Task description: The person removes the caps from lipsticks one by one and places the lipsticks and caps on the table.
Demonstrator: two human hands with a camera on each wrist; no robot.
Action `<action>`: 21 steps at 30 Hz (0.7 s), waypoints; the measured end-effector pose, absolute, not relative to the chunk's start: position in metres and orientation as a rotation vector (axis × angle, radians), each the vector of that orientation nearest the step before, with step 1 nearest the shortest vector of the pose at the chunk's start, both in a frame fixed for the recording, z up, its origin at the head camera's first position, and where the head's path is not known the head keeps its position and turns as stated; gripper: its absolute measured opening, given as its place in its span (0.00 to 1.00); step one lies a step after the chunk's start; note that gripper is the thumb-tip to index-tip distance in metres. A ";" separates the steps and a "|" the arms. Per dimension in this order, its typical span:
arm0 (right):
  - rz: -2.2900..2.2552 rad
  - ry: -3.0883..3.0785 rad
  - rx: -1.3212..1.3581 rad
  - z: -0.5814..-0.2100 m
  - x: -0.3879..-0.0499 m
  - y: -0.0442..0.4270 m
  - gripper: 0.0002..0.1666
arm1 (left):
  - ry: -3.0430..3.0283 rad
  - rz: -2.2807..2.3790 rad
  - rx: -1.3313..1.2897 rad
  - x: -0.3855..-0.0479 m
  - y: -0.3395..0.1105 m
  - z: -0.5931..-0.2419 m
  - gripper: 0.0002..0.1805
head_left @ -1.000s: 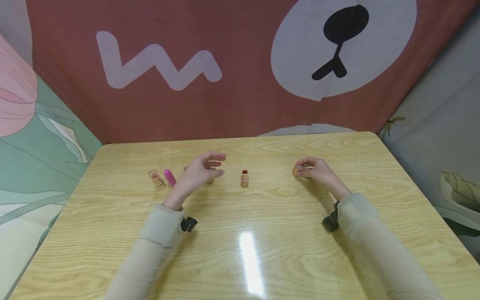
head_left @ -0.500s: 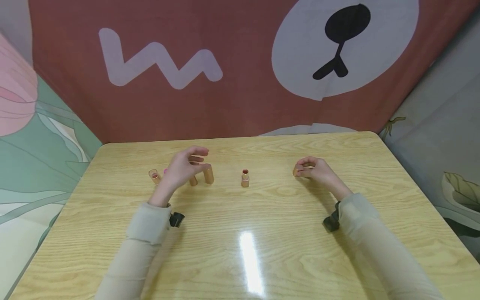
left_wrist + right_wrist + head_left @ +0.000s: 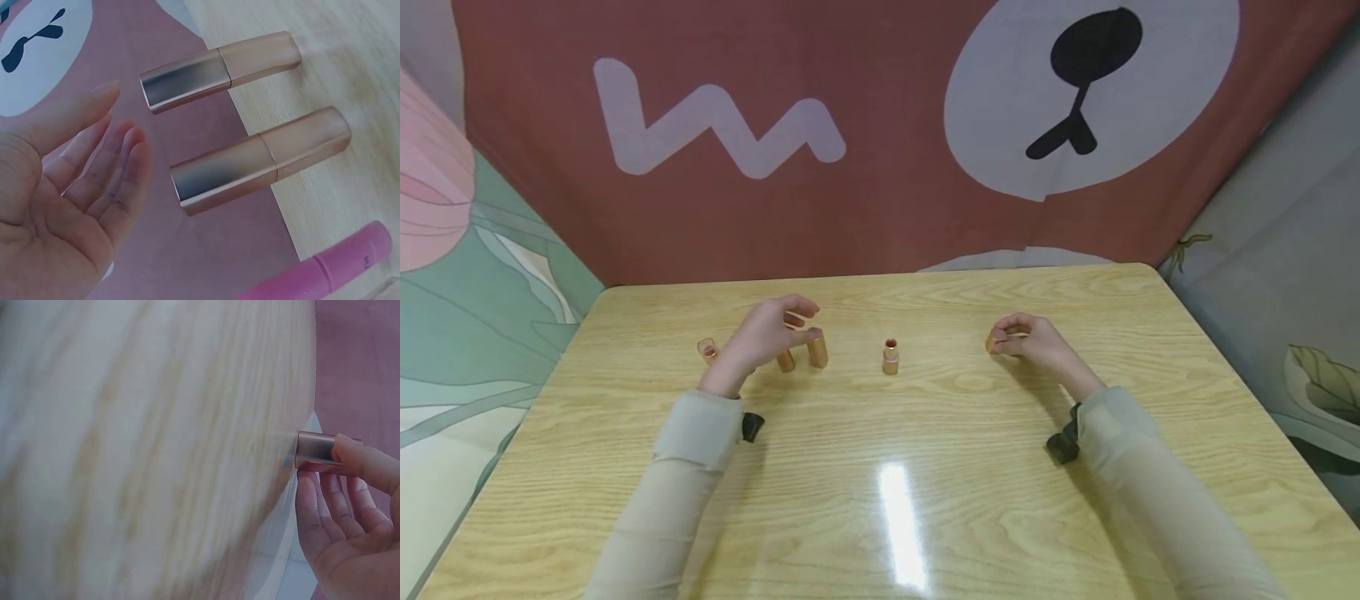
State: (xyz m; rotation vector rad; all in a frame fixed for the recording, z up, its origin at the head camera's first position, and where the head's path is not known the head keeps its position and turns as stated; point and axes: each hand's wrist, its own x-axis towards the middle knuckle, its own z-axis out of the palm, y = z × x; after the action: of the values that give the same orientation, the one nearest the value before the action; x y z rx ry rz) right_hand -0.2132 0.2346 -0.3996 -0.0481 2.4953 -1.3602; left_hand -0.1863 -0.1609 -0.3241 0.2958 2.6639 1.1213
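Near two upright rose-gold lipsticks, the nearer-to-center lipstick [image 3: 817, 350] and its neighbour [image 3: 786, 361], hovers my left hand [image 3: 763, 335]. The left wrist view shows its fingers relaxed and apart from both lipsticks, with a pink tube [image 3: 312, 275] standing beside them; the hand and forearm hide that tube in the head view. My right hand [image 3: 1033, 340] pinches a rose-gold lipstick cap [image 3: 315, 449] between thumb and fingers, low over the table's right half. Between the hands stands an uncapped lipstick [image 3: 891, 358], its dark red tip showing.
A lipstick with a clear cap [image 3: 707, 347] is partly covered by the left wrist. The wooden table [image 3: 970, 467] ends at a red-brown cloth backdrop [image 3: 880, 208] with a printed white face. Patterned cloth hangs at both sides.
My left hand has moved left, uncovering the two rose-gold lipsticks and covering the pink tube in the head view. My right hand stays in place with the cap.
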 end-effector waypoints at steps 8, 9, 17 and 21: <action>-1.364 2.491 -0.047 -0.400 -0.212 0.235 0.20 | 2.669 1.012 0.405 -0.191 -0.158 -0.325 0.20; -1.365 2.492 -0.048 -0.399 -0.212 0.234 0.21 | 2.673 0.999 0.420 -0.192 -0.158 -0.325 0.19; -1.359 2.488 -0.056 -0.399 -0.212 0.234 0.23 | 2.714 0.877 0.481 -0.195 -0.156 -0.328 0.17; -1.360 2.504 -0.062 -0.399 -0.212 0.234 0.23 | 2.726 0.860 0.505 -0.194 -0.152 -0.328 0.15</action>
State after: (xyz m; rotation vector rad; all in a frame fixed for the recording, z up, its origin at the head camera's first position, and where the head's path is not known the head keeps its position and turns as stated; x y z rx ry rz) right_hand -0.2120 0.2343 -0.3992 -0.0622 2.5042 -1.3599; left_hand -0.1942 -0.1519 -0.3281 0.5048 2.7261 0.8600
